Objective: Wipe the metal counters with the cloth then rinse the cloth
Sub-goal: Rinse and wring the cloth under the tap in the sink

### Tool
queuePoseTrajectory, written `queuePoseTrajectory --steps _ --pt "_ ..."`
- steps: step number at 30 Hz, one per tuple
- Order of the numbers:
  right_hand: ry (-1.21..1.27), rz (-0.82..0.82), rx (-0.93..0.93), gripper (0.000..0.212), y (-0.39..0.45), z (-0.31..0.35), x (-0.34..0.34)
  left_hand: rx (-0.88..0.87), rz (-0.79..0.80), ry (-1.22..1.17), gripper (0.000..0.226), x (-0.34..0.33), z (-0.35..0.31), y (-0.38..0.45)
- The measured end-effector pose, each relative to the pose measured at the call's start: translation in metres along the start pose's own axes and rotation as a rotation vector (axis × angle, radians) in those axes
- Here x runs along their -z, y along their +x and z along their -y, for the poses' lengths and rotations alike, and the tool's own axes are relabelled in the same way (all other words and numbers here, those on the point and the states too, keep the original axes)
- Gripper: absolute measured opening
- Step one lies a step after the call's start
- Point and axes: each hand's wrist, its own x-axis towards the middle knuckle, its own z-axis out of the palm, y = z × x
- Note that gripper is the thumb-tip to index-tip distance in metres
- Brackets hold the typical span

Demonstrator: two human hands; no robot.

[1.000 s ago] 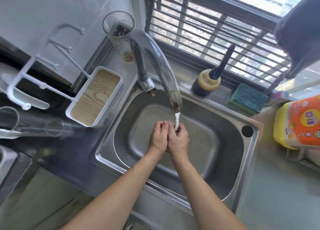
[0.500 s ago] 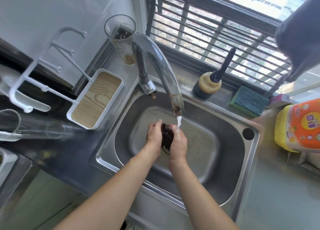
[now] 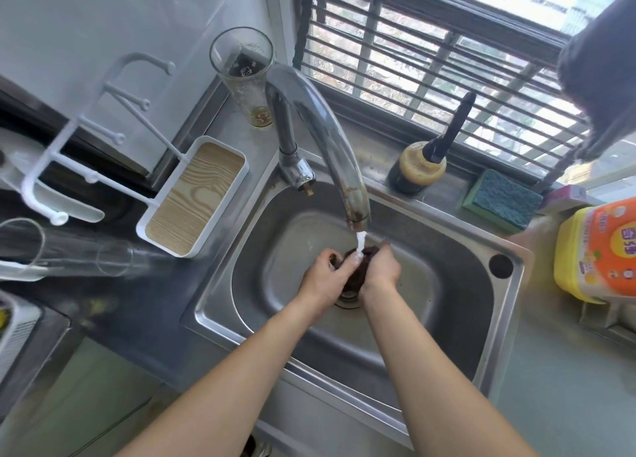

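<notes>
A single wide-angle view from a camera worn on the person's head, looking forward and steeply down into a steel sink (image 3: 509, 322). It sits close above both forearms, with the barred window (image 3: 430, 67) straight ahead.

The cloth (image 3: 354, 273) is a dark brown, wet-looking wad just right of the frame's centre, bunched between the left hand (image 3: 321, 277) and the right hand (image 3: 380, 273) over the steel sink (image 3: 447, 250); only its top and a strip between the palms show; the tap's white stream lands on its upper edge; the metal counter (image 3: 564, 381) runs dull grey along the right of the frame beside the basin.
</notes>
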Motion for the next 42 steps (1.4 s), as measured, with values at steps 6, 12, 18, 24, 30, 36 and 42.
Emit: queuePoseTrajectory --steps 6,12,18,24,30,36,42 --pt "-0.074 0.016 0.18 0.013 0.006 -0.006 0.01 0.062 0.023 0.275 0.027 0.018 0.006 0.007" --pt "-0.244 -0.018 0.276 0.008 -0.013 -0.017 0.013 0.179 -0.253 -0.124 0.019 0.015 -0.002 0.004" --pt "-0.236 0.209 -0.013 0.036 -0.014 -0.014 0.018 0.174 -0.154 -0.446 0.03 0.008 -0.012 -0.002" --pt "-0.046 0.309 -0.054 0.037 -0.003 -0.016 0.024 0.175 -0.201 -0.482 0.027 0.008 -0.011 0.001" --pt "-0.139 0.115 0.359 0.036 -0.003 -0.026 0.023 0.155 -0.185 -0.272 0.022 0.008 -0.003 0.001" --pt "-0.5 0.257 0.567 0.055 -0.012 -0.045 0.015 0.145 -0.055 -0.31 0.059 -0.007 -0.014 0.003" --pt "-0.422 0.082 0.623 0.037 -0.022 -0.04 0.013 0.084 -0.09 -0.21 0.046 -0.01 -0.018 0.001"
